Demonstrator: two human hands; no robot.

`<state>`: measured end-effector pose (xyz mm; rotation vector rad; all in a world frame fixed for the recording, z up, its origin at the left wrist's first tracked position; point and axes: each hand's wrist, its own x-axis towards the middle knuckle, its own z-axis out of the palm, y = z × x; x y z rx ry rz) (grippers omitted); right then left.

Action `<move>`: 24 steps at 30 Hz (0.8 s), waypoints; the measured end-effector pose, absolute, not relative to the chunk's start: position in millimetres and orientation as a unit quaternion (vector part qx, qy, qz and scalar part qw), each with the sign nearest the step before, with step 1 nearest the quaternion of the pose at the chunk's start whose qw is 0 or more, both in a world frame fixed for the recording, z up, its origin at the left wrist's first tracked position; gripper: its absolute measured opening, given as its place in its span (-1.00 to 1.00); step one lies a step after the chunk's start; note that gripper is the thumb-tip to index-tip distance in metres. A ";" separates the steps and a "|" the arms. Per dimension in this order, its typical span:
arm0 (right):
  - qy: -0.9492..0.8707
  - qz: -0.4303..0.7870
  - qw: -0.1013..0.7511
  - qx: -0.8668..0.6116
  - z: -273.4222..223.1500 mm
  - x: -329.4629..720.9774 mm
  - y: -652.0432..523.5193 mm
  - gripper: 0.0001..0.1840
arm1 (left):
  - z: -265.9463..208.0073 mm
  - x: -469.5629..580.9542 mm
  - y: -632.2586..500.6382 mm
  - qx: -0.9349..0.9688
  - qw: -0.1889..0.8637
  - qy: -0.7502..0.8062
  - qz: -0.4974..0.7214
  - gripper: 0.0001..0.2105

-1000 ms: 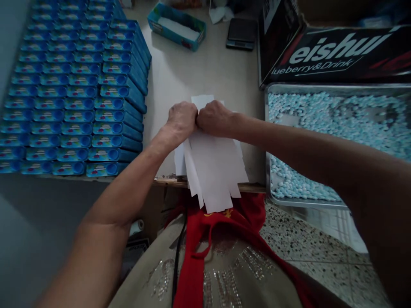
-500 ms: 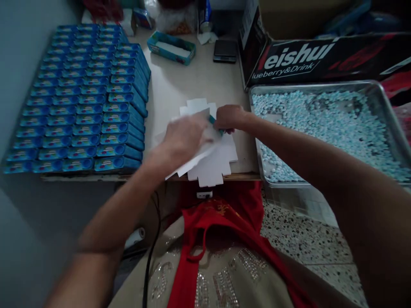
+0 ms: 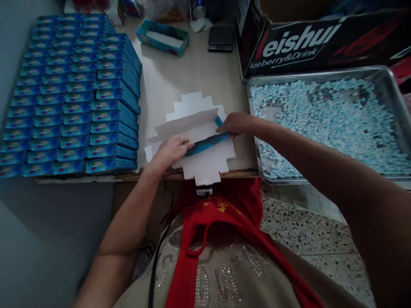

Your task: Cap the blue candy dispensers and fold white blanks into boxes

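L hand [image 3: 176, 148], a blur over the sheet half a sec ago, now pinches the near edge of the part-folded carton blank [image 3: 189, 123], ctr of frame; its long teal outer side now shows. R hand [image 3: 236, 124] pinches the R end. Blank's atop flat white cutouts [image 3: 206, 167], lower ctr. Prob. mid-fold, L end looks open.

I can't identify the bluish contents [image 3: 369, 7] of the black drink carton [image 3: 302, 47], cut off above and right; the left hand [image 3: 175, 149], perhaps slightly blurred, covers part of the folded cardboard blank [image 3: 189, 124].
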<state>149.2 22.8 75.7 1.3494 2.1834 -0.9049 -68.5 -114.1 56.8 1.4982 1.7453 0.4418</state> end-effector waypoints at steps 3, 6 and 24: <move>0.792 -0.266 0.162 0.525 81.2 162.7 8.6 -0.43 | 48.8 -84.9 -94.4 0.546 0.508 0.646 0.165 -0.74; 0.869 -0.082 -0.023 0.487 72.3 174.0 -20.4 -0.55 | 44.1 -88.5 -92.1 0.529 0.529 0.630 0.210 -0.87; 0.962 0.018 -0.046 0.268 19.1 149.4 -66.6 -0.74 | 19.5 -32.8 -156.0 0.682 0.056 0.729 0.017 -0.55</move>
